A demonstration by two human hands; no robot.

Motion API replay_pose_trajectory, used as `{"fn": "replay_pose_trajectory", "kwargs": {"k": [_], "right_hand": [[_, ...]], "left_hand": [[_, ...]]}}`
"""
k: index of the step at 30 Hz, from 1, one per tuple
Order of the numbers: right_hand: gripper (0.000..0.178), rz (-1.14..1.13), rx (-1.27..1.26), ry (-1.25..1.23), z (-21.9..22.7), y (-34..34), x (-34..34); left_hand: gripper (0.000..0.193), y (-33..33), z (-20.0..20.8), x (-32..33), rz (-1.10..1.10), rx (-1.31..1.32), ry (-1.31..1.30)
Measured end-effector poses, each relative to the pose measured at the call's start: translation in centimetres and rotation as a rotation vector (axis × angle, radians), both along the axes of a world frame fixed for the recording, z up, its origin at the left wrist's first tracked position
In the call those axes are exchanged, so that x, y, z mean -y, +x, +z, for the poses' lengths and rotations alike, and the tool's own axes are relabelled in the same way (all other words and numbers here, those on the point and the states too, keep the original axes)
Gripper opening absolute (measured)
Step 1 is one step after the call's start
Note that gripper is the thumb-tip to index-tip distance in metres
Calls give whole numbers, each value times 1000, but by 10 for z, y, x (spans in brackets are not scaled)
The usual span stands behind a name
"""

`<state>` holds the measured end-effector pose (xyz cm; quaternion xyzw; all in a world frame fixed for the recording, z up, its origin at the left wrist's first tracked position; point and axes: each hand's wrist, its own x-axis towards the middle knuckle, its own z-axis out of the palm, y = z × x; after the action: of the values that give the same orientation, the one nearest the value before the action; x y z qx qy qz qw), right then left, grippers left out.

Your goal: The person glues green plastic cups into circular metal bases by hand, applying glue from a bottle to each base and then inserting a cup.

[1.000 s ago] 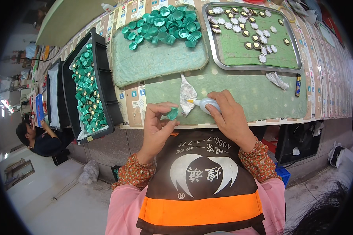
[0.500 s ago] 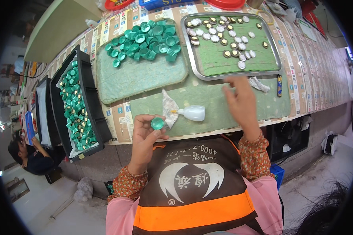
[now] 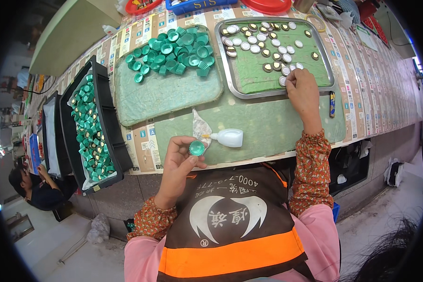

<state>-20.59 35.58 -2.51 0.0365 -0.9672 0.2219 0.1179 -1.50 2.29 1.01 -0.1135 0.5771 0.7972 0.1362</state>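
Note:
Between the thumb and fingers of my left hand (image 3: 176,164) is a small green fluted cup (image 3: 196,148), its opening facing up. My right hand (image 3: 304,91) reaches over the front rim of a metal tray (image 3: 263,94) lined with green cloth. Its thumb and fingertips are pinched at the edge of a round white disc (image 3: 283,81), the nearest of several. Other discs (image 3: 268,67) there show a dark side with a pale gold middle. A white squeeze bottle (image 3: 230,138) lies on its side, its yellow tip on a crumpled cloth (image 3: 201,127).
Many green cups (image 3: 174,51) are heaped on a cloth-covered tray (image 3: 141,101) at the left. Farther left, a black crate (image 3: 115,136) holds green cups with gold centres. A blue-and-yellow tube (image 3: 332,104) lies right of my right hand. At far left a person (image 3: 37,183) sits.
My right hand has moved forward and right from the tray's front edge to the discs, its fingers closing at the nearest one. My left hand keeps the green cup, shifted slightly right.

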Motion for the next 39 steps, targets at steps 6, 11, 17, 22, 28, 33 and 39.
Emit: {"fn": "replay_pose_trajectory", "kwargs": {"k": [6,11,17,22,28,33,39], "right_hand": [[14,51,23,-24,4,0,-3],[19,59,28,90,1,-5,7],[15,126,284,-303,32,5,20],[17,471,99,-434,32,56,24],[32,616,-65,-137,6,85,27],[27,465,-94,-202,7,94,28],[28,265,88,-183,8,119,50]], "left_hand": [[39,2,-4,5,-20,9,18],[39,1,-3,0,-29,32,12],[41,4,-6,1,2,39,2],[41,4,-6,5,13,94,63],[42,-1,-5,2,-20,168,150],[43,-1,-4,-1,-45,180,160],[44,-1,-6,-2,-38,187,151]]}}
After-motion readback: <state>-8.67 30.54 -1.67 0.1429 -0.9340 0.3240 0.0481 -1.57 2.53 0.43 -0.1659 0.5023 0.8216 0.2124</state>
